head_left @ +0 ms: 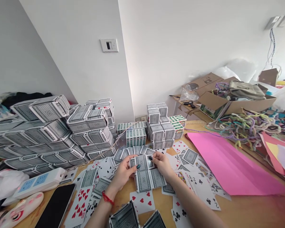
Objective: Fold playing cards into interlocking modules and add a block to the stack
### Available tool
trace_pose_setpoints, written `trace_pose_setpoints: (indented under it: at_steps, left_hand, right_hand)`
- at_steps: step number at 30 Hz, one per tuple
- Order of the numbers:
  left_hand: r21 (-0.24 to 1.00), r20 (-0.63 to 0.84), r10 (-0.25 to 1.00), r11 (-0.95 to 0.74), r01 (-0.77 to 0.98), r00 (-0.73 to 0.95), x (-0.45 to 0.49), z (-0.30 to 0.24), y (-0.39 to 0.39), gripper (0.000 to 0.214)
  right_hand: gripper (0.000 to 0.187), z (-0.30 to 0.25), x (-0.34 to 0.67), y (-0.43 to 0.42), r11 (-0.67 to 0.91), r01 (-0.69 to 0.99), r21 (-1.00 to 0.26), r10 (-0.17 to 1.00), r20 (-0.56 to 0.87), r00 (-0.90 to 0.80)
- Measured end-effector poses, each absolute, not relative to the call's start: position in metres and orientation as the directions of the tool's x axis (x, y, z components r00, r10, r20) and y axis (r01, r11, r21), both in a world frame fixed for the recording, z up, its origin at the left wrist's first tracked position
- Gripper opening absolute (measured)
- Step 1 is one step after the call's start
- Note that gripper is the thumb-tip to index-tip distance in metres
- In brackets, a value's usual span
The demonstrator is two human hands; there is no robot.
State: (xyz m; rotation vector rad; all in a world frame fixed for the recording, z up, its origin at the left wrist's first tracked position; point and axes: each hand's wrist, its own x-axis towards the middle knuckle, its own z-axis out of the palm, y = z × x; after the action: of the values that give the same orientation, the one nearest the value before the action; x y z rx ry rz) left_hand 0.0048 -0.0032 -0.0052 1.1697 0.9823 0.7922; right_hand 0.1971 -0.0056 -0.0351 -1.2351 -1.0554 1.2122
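Note:
In front of me, a block built from grey-backed playing cards [142, 162] is between my hands. My left hand [122, 172] grips its left end, thumb on the near side. At the right end, my right hand [163, 164] pinches a card edge, fingers closed. Directly beneath and nearer to me lies another card block [150, 180], which the held one overlaps in view. A five of hearts [142, 202] lies face up just below. Two open-topped card boxes [124, 217] stand at the bottom edge.
Stacked card blocks [45, 136] fill the left, with a smaller stack [161, 126] at the back. Green card packs [136, 136] stand between. Loose cards [199, 190] cover the table. A phone [55, 205], power strip [39, 182], pink sheet [232, 164] and cardboard box [242, 104] lie around.

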Motion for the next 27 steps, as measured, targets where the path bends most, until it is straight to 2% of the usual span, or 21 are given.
trace_pose_setpoints:
  at_steps: [7, 12, 21, 27]
  left_hand:
    - [0.989, -0.140, 0.907, 0.149, 0.008, 0.398, 0.007, -0.001, -0.008, 0.044]
    - [0.994, -0.063, 0.944, 0.032, 0.101, 0.324, 0.010, -0.005, -0.008, 0.036]
    - [0.996, -0.093, 0.939, 0.091, 0.022, 0.332, 0.009, -0.014, -0.002, 0.033]
    - [0.990, -0.137, 0.926, 0.135, 0.029, 0.353, 0.008, -0.012, -0.004, 0.037]
  right_hand:
    - [0.031, -0.029, 0.195, -0.007, -0.034, -0.115, -0.993, 0.997, -0.041, 0.062]
    - [0.031, -0.029, 0.191, -0.008, -0.020, -0.083, -0.996, 1.000, -0.021, 0.014]
    - [0.025, -0.032, 0.192, -0.008, -0.018, -0.124, -0.992, 0.995, -0.030, 0.100]
    - [0.020, -0.033, 0.196, -0.009, 0.000, -0.092, -0.996, 0.977, -0.019, 0.214]
